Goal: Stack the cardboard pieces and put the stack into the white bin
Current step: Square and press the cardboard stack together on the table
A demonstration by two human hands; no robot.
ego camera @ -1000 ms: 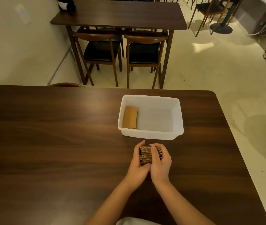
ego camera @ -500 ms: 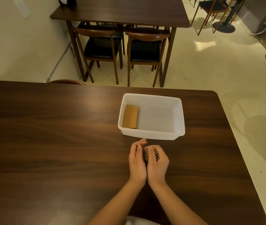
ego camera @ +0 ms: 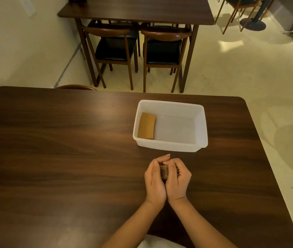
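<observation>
A stack of brown cardboard pieces stands on edge on the dark wooden table, pressed between my two hands. My left hand cups its left side and my right hand wraps its right side, so only the ribbed edges show between them. Just beyond my fingertips sits the white bin. Another cardboard piece lies flat inside the bin against its left wall.
The table's right edge drops to a pale floor. Beyond the far edge stand a second wooden table and two black-seated chairs. A chair back peeks above the far left edge.
My hands have closed tighter around the stack and hide more of it. The view has tilted slightly; the bin has not moved.
</observation>
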